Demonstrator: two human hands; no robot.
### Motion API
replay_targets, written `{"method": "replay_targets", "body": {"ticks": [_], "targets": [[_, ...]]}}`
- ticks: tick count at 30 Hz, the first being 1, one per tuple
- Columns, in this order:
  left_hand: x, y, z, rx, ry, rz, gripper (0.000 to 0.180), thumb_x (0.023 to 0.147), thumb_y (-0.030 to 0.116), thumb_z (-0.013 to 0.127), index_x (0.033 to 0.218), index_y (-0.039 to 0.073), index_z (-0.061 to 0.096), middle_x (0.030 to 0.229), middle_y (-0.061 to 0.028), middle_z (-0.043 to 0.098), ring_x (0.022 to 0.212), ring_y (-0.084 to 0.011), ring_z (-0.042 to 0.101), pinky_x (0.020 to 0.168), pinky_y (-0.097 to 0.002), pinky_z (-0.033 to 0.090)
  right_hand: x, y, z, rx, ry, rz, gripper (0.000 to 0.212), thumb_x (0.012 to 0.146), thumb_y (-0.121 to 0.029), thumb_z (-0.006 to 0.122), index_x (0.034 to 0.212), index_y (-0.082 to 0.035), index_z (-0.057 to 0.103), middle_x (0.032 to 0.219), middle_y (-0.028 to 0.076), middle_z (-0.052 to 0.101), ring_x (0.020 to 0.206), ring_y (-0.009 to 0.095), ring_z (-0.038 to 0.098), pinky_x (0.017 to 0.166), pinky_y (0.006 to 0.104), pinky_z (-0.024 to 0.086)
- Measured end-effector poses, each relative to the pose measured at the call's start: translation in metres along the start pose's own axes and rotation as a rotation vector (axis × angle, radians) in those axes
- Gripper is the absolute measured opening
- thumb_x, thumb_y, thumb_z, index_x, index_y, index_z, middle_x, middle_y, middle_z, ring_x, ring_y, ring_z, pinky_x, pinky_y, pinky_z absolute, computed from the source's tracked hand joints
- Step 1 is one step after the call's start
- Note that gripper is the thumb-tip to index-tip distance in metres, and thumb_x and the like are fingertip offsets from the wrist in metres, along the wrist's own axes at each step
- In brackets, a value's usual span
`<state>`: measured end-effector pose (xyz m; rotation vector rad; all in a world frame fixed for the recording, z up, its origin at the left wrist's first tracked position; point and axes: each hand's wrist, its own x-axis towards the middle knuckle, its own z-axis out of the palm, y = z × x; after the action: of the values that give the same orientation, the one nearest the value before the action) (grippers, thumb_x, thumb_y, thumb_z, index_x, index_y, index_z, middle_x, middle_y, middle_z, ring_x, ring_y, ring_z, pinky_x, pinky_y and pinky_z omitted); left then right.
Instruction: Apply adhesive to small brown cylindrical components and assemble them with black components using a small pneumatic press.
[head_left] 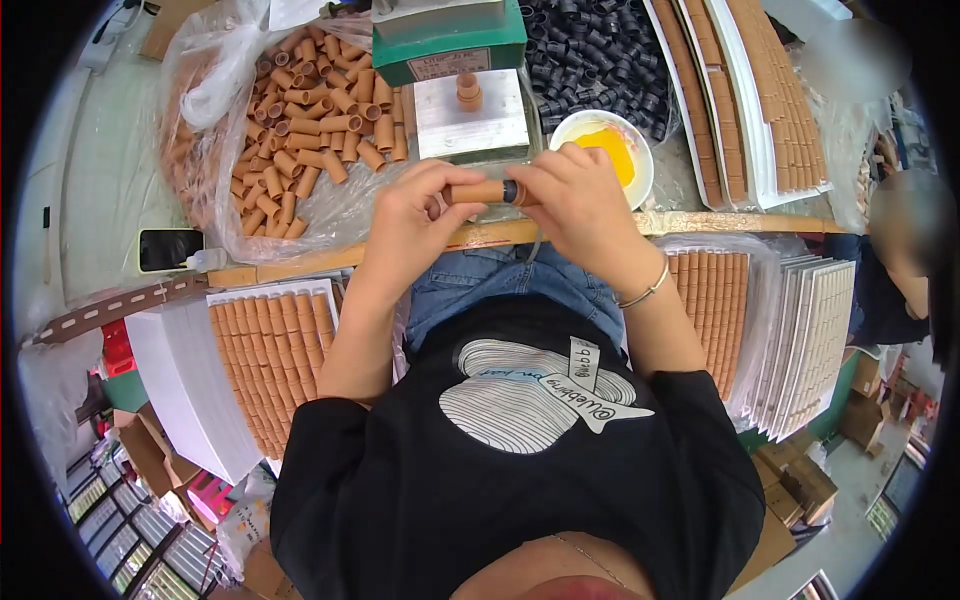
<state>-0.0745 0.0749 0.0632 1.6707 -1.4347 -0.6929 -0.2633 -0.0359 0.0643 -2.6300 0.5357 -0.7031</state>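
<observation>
Head view: both hands meet just above the table edge (700,222), in front of a small green press (450,40). The left hand (410,225) pinches one end of a short tan tube (478,191), held level; the right hand (580,200) closes on the other end, where a dark ring (511,191) sits around the tube — so both hands are clamped on the one piece, fingertips nearly touching. The tube is a plain cylinder, matte clay-brown, hollow to judge from its fellows in the heap of tubes (310,140) lying loose in a clear bag to the left. It looks light and rigid, probably not slippery, though a thin wall could crush or chip under hard squeezing; a grip by the fingertips around the barrel, near each end, seems best. Another tube (468,90) stands upright on the press plate. Black rings (590,50) are piled behind a white bowl (605,140) with yellow contents — paste or liquid, it cannot be told. Trays of tubes (270,350) lie in rows at both sides of the lap.
</observation>
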Motion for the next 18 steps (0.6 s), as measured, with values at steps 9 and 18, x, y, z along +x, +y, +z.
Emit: {"method": "replay_targets", "body": {"ticks": [9,18], "targets": [[0.017,0.018,0.007,-0.109,-0.075,-0.079,0.032,0.073,0.01,0.076,0.102,0.006,0.063,0.092,-0.0124,0.063,0.082,-0.0307,0.062,0.07,-0.0367,0.05,-0.004,-0.002,0.009,-0.084,-0.049,0.105,0.024,0.07,-0.011,0.07,0.093,-0.009,0.064,0.085,0.003,0.058,0.084,0.023,0.054,0.072,0.0361,0.037],[0.087,-0.067,-0.006,0.259,0.243,0.061,0.038,0.078,0.012,0.072,0.109,-0.003,0.055,0.094,-0.0164,0.063,0.096,-0.0327,0.061,0.083,-0.0405,0.047,0.084,0.051,0.065,-0.027,0.18,0.257,0.026,0.068,-0.024,0.08,0.09,-0.016,0.066,0.088,0.005,0.064,0.089,0.028,0.058,0.075,0.0445,0.042]]}}
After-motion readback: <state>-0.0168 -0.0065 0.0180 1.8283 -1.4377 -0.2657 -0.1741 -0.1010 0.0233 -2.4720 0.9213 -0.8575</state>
